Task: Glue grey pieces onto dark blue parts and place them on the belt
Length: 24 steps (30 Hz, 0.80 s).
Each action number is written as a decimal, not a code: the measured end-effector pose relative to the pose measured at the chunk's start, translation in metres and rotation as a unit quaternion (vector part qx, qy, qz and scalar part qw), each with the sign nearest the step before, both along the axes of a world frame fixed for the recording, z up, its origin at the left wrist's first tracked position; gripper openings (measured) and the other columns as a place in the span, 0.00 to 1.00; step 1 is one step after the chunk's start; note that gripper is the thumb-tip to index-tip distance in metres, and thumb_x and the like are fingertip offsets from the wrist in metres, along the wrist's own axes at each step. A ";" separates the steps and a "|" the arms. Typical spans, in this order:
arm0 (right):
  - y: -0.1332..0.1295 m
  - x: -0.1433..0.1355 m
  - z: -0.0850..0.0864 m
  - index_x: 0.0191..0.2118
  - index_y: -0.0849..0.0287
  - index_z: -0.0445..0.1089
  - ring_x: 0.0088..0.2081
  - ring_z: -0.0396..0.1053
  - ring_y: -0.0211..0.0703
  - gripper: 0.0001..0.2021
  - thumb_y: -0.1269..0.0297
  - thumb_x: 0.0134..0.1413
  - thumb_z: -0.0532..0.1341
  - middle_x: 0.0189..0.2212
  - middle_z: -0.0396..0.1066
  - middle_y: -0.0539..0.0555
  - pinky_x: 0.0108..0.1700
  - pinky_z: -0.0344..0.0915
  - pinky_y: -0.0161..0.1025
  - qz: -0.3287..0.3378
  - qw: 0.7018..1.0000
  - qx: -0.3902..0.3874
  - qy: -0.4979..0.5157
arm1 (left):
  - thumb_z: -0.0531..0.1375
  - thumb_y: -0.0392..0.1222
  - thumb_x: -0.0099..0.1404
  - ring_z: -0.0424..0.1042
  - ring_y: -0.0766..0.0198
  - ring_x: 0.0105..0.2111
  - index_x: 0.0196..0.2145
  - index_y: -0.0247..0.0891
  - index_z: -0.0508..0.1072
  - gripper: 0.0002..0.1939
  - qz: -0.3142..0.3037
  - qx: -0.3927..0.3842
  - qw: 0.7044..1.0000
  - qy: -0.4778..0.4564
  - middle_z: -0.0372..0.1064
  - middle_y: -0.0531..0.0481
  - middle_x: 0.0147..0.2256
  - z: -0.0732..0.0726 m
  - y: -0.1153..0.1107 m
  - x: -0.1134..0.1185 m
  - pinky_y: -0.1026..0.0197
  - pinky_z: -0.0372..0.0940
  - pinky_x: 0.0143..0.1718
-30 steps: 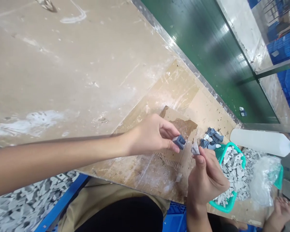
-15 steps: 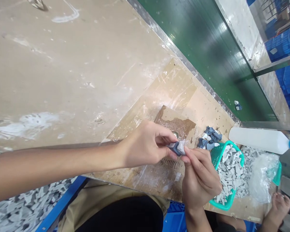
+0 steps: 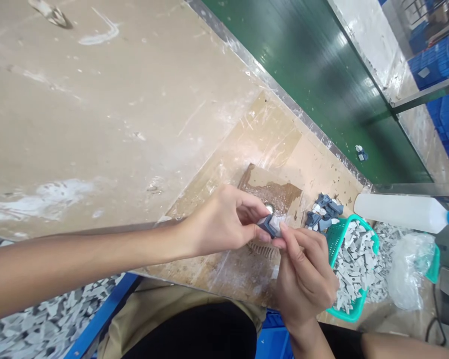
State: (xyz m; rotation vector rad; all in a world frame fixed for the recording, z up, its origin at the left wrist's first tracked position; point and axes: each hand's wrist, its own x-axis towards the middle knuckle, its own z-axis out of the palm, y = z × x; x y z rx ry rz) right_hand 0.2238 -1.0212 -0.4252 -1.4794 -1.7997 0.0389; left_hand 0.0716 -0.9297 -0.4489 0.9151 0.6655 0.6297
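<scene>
Between both hands is a small dark blue plastic part (image 3: pixel 268 227) with a light grey piece (image 3: pixel 276 225) fitted against it. My left hand (image 3: pixel 230 219) pinches the blue part from the left with thumb and fingertips. On the other side, my right hand (image 3: pixel 307 269) is closed, its thumb and forefinger on the grey piece. I cannot tell how far the two pieces sit inside each other. Just beyond the hands lies a brown-stained block (image 3: pixel 264 182) on the worktable. A pile of blue and white parts (image 3: pixel 324 212) lies to its right.
A green basket (image 3: pixel 333 242) full of grey pieces stands at right, with a white bottle (image 3: pixel 400 212) and a clear plastic bag (image 3: pixel 411 269) near it. A green conveyor belt (image 3: pixel 314 75) runs behind, carrying a small part (image 3: pixel 361 153). A blue crate (image 3: pixel 101 316) of grey pieces is at lower left.
The grey piece and blue part look closer together, and both hands have shifted slightly left. The small part on the belt has moved up and left. Another person's hand at lower right has left view.
</scene>
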 end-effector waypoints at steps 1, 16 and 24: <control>0.000 -0.001 0.000 0.53 0.54 0.76 0.39 0.73 0.44 0.23 0.85 0.58 0.60 0.38 0.78 0.54 0.37 0.72 0.44 -0.001 1.000 0.005 -0.004 | 0.66 0.29 0.52 0.80 0.67 0.29 0.27 0.34 0.78 0.04 0.005 -0.003 1.000 -0.004 0.80 0.54 0.27 0.001 0.000 0.000 0.73 0.73 0.32; 0.001 0.006 0.016 0.55 0.47 0.75 0.38 0.76 0.39 0.20 0.76 0.62 0.63 0.40 0.77 0.51 0.37 0.76 0.38 -0.004 0.985 -0.137 0.105 | 0.70 0.34 0.53 0.81 0.61 0.33 0.34 0.39 0.84 0.08 0.098 0.151 0.983 0.032 0.82 0.49 0.35 0.011 0.003 -0.006 0.66 0.77 0.36; 0.000 -0.005 0.011 0.56 0.52 0.74 0.37 0.76 0.37 0.25 0.85 0.61 0.57 0.39 0.76 0.53 0.35 0.77 0.34 0.007 0.999 -0.039 0.016 | 0.57 0.29 0.63 0.79 0.66 0.31 0.45 0.39 0.82 0.18 0.148 0.314 0.936 0.062 0.81 0.46 0.40 0.000 -0.009 -0.006 0.69 0.76 0.32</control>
